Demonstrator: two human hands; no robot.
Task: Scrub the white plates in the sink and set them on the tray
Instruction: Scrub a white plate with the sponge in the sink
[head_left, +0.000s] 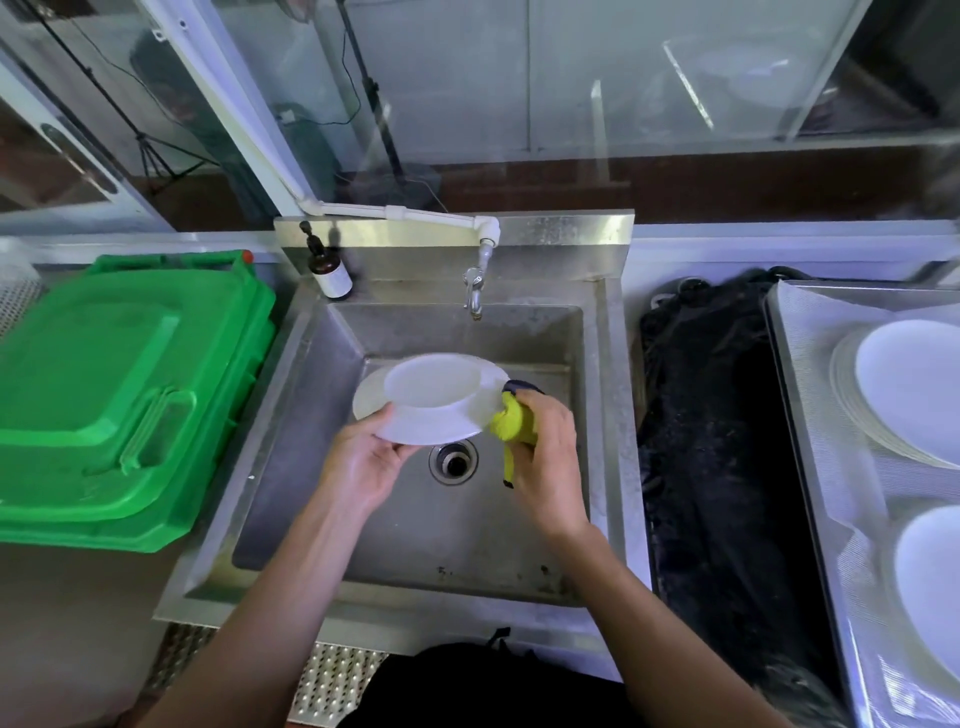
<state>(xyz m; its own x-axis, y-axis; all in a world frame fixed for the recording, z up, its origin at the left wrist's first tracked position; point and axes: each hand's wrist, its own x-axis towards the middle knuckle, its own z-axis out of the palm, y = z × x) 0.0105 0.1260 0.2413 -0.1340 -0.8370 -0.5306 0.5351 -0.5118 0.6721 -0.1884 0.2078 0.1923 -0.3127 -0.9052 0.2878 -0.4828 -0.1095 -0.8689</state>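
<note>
Holding the white plate (436, 397) by its near-left rim, your left hand (363, 462) has the thumb on top and the fingers curled underneath, so the whole plate hangs from one edge above the steel sink (519, 530). It appears to be turned underside up, tilted toward you, just above the drain (453, 461). Your right hand (545, 457) is closed round a yellow-green scrubbing cloth (511, 423) with a dark edge, pressed against the plate's right rim.

The main risk, as I judge it, is the plate slipping. A one-edge pinch on wet, possibly soapy china gives little hold, and scrubbing at the far rim levers against that pinch. Press too hard and the plate may twist out and strike the basin, chipping or breaking.

A loose tail of the cloth hangs near the drain. It could drag across the basin floor and carry grime back to the plate.

The tray (810, 415) sits well to your right, past a black mat (711, 441), with stacked plates (904, 384) already on it. Carrying a dripping plate that far one-handed is another chance to drop it, and setting it down carelessly could knock the stack.
</note>
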